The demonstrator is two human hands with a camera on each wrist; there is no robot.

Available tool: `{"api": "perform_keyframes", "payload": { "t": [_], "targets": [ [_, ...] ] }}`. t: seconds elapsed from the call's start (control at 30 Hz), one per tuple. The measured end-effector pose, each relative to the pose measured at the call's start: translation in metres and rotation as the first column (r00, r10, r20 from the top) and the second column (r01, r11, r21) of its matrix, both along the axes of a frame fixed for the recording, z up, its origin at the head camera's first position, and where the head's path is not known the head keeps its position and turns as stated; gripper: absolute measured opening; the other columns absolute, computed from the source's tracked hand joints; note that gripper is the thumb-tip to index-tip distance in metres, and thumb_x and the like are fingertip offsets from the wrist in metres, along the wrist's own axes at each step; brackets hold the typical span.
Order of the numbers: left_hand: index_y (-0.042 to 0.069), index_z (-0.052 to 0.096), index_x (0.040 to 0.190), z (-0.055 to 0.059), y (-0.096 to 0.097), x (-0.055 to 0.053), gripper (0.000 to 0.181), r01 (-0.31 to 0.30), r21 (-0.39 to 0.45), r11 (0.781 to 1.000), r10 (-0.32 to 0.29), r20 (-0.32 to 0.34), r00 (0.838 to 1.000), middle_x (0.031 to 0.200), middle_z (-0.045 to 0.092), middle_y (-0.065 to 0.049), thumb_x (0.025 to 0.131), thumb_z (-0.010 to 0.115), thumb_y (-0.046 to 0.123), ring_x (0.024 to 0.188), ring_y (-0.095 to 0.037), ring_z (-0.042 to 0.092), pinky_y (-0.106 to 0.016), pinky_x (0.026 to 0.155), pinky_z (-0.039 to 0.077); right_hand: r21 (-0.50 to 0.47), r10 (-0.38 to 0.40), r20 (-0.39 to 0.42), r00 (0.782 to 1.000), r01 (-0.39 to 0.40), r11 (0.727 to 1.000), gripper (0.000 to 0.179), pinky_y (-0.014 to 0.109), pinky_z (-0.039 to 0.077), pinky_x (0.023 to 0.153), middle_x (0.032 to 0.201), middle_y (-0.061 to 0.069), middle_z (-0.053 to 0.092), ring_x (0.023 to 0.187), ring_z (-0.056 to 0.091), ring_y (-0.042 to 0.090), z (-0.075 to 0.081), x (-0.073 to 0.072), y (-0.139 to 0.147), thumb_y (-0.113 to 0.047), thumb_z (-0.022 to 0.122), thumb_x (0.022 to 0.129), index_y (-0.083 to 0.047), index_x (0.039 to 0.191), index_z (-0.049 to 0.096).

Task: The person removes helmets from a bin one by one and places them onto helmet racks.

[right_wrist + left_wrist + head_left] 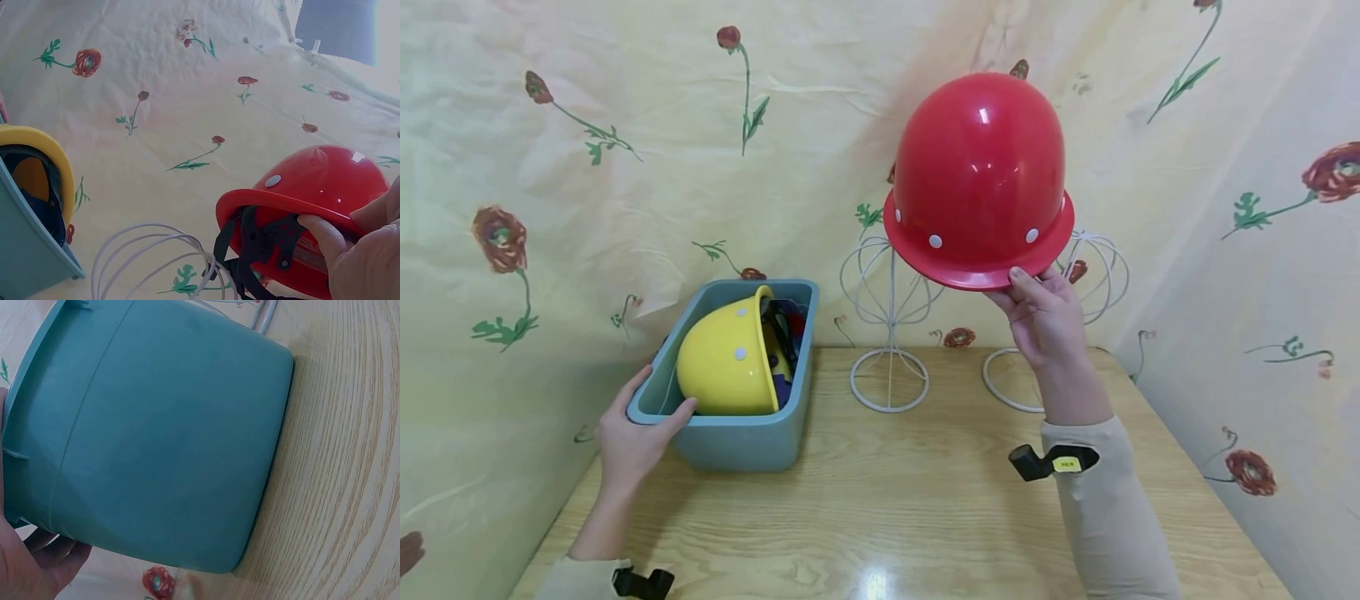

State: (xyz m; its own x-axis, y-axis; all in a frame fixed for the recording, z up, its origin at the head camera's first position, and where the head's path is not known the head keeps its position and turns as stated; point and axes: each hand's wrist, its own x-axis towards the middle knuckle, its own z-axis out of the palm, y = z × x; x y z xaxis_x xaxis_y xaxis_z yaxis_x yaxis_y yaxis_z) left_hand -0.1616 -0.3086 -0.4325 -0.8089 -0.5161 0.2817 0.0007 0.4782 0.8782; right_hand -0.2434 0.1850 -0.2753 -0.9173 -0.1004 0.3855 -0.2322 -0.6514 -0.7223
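Note:
My right hand [1051, 321] pinches the brim of a red hard hat [981, 158], held up in the air in front of the wall. In the right wrist view, black straps and an inner band show under the red hat [322, 178]. With my left hand [636, 437] I grip the near left corner of a blue-green bin [737, 442], thumb over its rim. A yellow hard hat [722, 358] lies on its side in the bin, its opening facing right. Dark and coloured things beside it are partly hidden.
Behind the red hat's left side stands a white wire stand [891, 333] with a round base. A second wire stand [1105, 275] is partly hidden by my right arm. All rest on a wooden table [887, 500] against flower-patterned walls [625, 192].

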Motion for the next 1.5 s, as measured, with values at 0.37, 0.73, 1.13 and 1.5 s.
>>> {"api": "perform_keyframes", "payload": {
  "t": [0.37, 0.73, 1.13, 1.5],
  "targets": [
    [0.021, 0.054, 0.158, -0.003, -0.002, -0.001, 0.083, 0.014, -0.007, 1.000, -0.014, 0.009, 1.000, 0.154, 0.058, -0.016, 0.083, 0.090, 0.027, 0.116, -0.016, 0.050, -0.013, 0.080, 0.039, -0.030, -0.018, 0.014, 1.000, 0.019, 0.999, 0.045, 0.032, 0.060, 0.093, 0.139, 0.008, 0.071, 0.117, 0.077, 0.024, -0.002, -0.001, 0.012, -0.002, 0.063, 0.103, -0.005, 0.147, 0.054],
    [0.020, 0.055, 0.157, -0.004, 0.000, -0.001, 0.082, 0.004, -0.006, 1.000, -0.004, 0.006, 1.000, 0.154, 0.059, -0.016, 0.083, 0.090, 0.028, 0.116, -0.015, 0.050, -0.014, 0.081, 0.039, -0.073, 0.005, 0.028, 1.000, -0.003, 0.997, 0.044, 0.033, 0.060, 0.092, 0.139, 0.009, 0.072, 0.117, 0.077, 0.026, -0.004, 0.000, 0.029, 0.001, 0.061, 0.104, -0.005, 0.147, 0.055],
    [0.020, 0.057, 0.155, -0.005, 0.001, -0.003, 0.081, 0.006, 0.009, 1.000, -0.006, -0.012, 1.000, 0.150, 0.061, -0.017, 0.082, 0.090, 0.027, 0.109, -0.009, 0.050, -0.010, 0.078, 0.040, -0.104, -0.029, 0.050, 0.998, 0.034, 0.994, 0.050, 0.036, 0.060, 0.093, 0.148, 0.009, 0.066, 0.122, 0.074, 0.028, -0.004, 0.001, 0.051, 0.001, 0.059, 0.105, -0.008, 0.153, 0.053],
    [0.020, 0.055, 0.156, -0.005, 0.001, -0.004, 0.082, 0.020, -0.003, 1.000, -0.020, 0.001, 1.000, 0.153, 0.060, -0.016, 0.083, 0.090, 0.026, 0.115, -0.014, 0.050, -0.010, 0.080, 0.039, -0.127, -0.067, 0.051, 0.996, 0.073, 0.989, 0.049, 0.035, 0.060, 0.092, 0.144, 0.009, 0.069, 0.118, 0.076, 0.028, -0.007, 0.000, 0.071, 0.002, 0.060, 0.104, -0.008, 0.152, 0.057]
  ]
}}
